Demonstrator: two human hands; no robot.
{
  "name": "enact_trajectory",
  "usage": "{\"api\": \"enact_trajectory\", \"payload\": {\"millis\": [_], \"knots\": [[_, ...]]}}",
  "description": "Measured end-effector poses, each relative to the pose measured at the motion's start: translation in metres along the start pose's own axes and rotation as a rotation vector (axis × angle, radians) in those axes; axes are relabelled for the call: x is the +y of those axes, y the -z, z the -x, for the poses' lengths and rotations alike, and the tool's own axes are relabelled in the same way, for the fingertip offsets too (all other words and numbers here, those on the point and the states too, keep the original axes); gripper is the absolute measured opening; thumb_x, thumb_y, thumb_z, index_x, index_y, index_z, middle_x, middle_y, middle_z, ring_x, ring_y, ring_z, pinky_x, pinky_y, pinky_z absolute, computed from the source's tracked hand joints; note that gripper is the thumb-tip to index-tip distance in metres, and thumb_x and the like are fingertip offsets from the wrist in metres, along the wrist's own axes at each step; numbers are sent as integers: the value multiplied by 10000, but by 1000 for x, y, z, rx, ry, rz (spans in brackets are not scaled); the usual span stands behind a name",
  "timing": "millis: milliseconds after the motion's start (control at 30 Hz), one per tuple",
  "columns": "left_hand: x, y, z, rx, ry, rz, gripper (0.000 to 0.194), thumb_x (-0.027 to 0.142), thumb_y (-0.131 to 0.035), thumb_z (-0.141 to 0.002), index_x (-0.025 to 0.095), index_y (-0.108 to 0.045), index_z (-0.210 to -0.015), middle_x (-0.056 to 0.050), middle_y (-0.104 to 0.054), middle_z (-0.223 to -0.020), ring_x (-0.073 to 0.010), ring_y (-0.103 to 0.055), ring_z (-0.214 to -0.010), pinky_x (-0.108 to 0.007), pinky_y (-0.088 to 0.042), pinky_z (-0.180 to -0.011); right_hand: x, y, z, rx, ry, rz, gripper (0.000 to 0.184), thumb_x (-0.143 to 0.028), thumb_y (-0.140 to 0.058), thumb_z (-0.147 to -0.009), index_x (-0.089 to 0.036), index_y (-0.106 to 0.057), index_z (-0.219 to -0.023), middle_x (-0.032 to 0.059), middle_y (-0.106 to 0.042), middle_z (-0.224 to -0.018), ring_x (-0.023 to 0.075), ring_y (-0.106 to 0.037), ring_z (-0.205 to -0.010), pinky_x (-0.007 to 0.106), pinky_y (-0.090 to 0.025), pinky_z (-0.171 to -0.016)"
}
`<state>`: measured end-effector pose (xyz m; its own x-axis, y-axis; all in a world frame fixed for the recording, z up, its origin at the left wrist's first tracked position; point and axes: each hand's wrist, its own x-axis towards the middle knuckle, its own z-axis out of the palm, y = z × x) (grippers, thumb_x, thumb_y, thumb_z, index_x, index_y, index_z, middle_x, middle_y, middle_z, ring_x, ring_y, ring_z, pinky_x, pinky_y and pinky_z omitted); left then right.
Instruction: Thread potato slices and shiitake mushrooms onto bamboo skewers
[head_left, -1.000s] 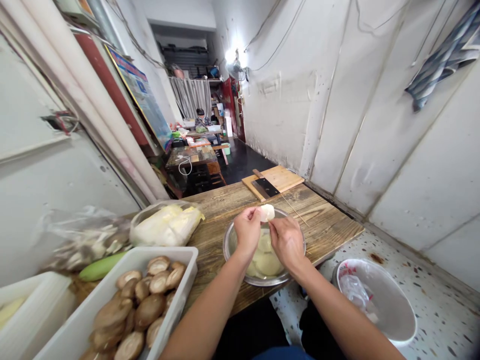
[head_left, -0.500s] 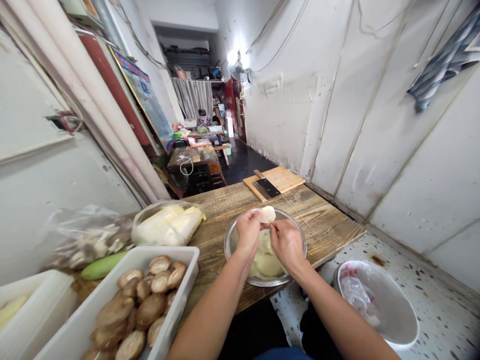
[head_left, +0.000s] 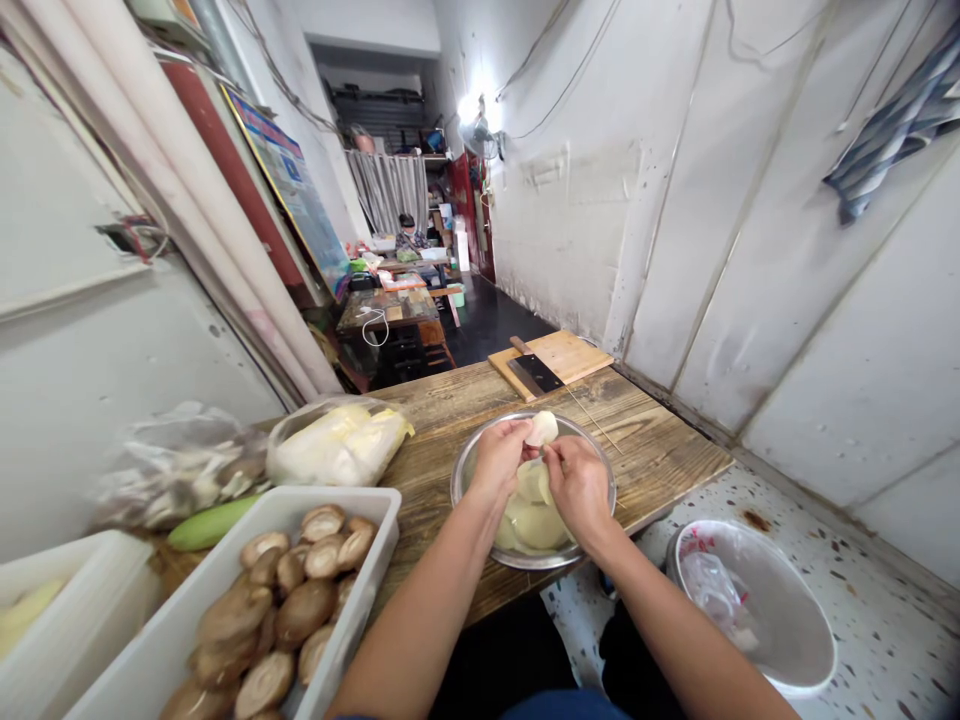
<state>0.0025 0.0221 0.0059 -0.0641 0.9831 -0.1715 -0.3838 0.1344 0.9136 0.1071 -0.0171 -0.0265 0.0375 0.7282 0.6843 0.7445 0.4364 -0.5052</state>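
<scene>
Slice sits pinched in left hand over bowl, maybe for drips; right hand pinches narrow at five o'clock.

Pinching a pale, rounded slice in the left hand; holding the right hand curled nearby, over a round, silvery metal bowl.

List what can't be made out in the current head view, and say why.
- Head view: what, if anything, the right hand pinches; its curled fingers hide it.
- Head view: the lower end of the pale slice, covered by the left hand.
- Head view: the near end of the mushroom tray, cut off by the bottom edge.
- Head view: the far person's hands, too small.
</scene>
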Motion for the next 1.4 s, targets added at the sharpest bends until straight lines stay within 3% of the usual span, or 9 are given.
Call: {"api": "enact_trajectory", "payload": {"millis": [233,400,533,667,767,867,1033,1200,1400], "knots": [[-7,2,-5,46,83,74,59,148,-663,-687,123,-627,-648,-23,-619,-573,-82,-547,-471,-194,-445,-487,9,1,-5,-31,45,57,216,-228,-480,-895,-142,-650,-792,119,-678,-805,239,-622,-818,355,-499,-754],[-13,9,-14,97,94,81,91,157,-700,-673,113,-621,-670,-47,-634,-607,-85,-550,-478,-189,-423,-460,18,44,18,-19,167,136,245,-305,-488,-905,-142,-628,-1024,158,-666,-1055,280,-570,-1062,450,-459,-909],[-12,8,-18,109,70,90,80,153,-692,-681,104,-634,-707,-54,-645,-633,-84,-556,-491,-182,-414,-456,37,85,58,-304,-120,129,312,-431,-461,-910,-202,-627,-781,73,-672,-732,224,-639,-686,331,-502,-630],[-13,3,-16,82,66,82,58,150,-671,-694,105,-639,-710,-56,-647,-631,-94,-571,-519,-188,-427,-478,50,88,90,-629,-436,-321,410,-487,-381,-930,-203,-582,-712,1,-590,-579,139,-545,-484,226,-398,-447],[-16,0,-13,55,72,58,79,160,-690,-672,104,-644,-704,-60,-646,-634,-101,-574,-526,-194,-422,-480,48,76,101,-592,-585,-563,431,-531,-379,-915,-181,-589,-777,-53,-455,-451,105,-402,-392,205,-296,-396],[-18,0,-12,31,75,37,93,170,-699,-653,107,-635,-674,-54,-630,-607,-103,-565,-517,-197,-413,-476,44,71,103,-535,-598,-669,414,-537,-398,-906,-166,-582,-888,-86,-378,-415,94,-328,-380,207,-274,-421],[-15,2,-11,20,63,17,92,183,-678,-653,118,-614,-653,-29,-604,-557,-77,-511,-467,-186,-383,-461,41,69,100,-403,-570,-661,401,-536,-436,-885,-161,-577,-898,-73,-374,-474,101,-343,-419,221,-283,-439],[-14,-1,-7,-32,62,15,102,186,-675,-639,118,-600,-631,7,-546,-491,-57,-448,-416,-179,-332,-438,33,64,92,-374,-550,-635,376,-515,-432,-892,-168,-573,-860,-72,-313,-498,99,-301,-432,225,-221,-431],[-18,2,0,-84,115,88,251,331,-626,-742,143,-639,-907,-66,-677,-795,-116,-598,-623,-215,-442,-549,27,63,84,-344,-554,-676,357,-490,-436,-896,-159,-571,-882,-79,-300,-490,98,-287,-437,230,-214,-435]]}}
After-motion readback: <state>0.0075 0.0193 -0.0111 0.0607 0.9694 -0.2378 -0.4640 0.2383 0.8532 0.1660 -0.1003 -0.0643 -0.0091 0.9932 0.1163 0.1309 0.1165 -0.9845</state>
